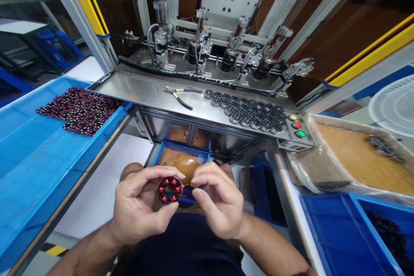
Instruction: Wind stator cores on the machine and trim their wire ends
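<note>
My left hand is closed around a wound motor stator, a black ring with red wire coils whose open face is turned up toward me. Thumb and index finger grip it by its outer edge. Just to its right, my right hand pinches thin red wire that runs out from the stator's side. The wire's far tip is hidden by the fingers. Both hands are above my lap, in front of a blue bin with brown lining.
Wound stators fill part of a blue tray at left. On the metal ledge lie pliers and bare black cores, beside a button box. Behind stands a winding machine. A lined carton and blue crates are at right.
</note>
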The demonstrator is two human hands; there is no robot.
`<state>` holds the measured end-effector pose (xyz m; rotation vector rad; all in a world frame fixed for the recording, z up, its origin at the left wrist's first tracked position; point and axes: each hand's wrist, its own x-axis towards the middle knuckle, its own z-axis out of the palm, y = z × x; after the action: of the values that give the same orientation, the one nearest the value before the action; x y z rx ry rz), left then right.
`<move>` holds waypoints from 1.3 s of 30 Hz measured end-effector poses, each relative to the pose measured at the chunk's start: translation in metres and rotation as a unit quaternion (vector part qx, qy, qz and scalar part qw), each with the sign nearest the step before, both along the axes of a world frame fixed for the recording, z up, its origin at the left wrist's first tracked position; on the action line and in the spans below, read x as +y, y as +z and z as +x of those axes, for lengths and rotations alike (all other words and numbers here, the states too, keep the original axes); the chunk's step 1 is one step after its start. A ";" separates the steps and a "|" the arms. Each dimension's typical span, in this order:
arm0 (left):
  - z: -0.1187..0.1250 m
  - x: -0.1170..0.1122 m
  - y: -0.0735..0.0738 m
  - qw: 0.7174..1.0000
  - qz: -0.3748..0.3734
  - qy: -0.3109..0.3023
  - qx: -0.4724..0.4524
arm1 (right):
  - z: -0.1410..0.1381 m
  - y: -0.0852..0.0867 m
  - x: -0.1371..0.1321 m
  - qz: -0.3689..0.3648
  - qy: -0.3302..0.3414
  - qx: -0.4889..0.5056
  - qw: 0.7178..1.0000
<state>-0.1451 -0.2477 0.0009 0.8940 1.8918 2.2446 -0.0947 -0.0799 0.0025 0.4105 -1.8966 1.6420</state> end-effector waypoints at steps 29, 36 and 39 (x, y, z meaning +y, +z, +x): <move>0.001 0.005 0.012 0.969 0.029 -0.139 -0.203 | -0.028 0.034 0.022 0.152 0.157 0.118 0.969; -0.001 0.004 0.010 0.963 0.035 -0.151 -0.222 | -0.008 0.029 0.023 0.242 0.016 0.185 0.952; 0.002 0.005 0.009 0.970 0.050 -0.132 -0.200 | 0.006 0.027 0.024 0.314 -0.049 0.186 0.930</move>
<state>-0.1428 -0.2425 0.0097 0.6010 1.4086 2.1701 -0.0887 -0.0563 0.0293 0.8040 -2.0568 0.7809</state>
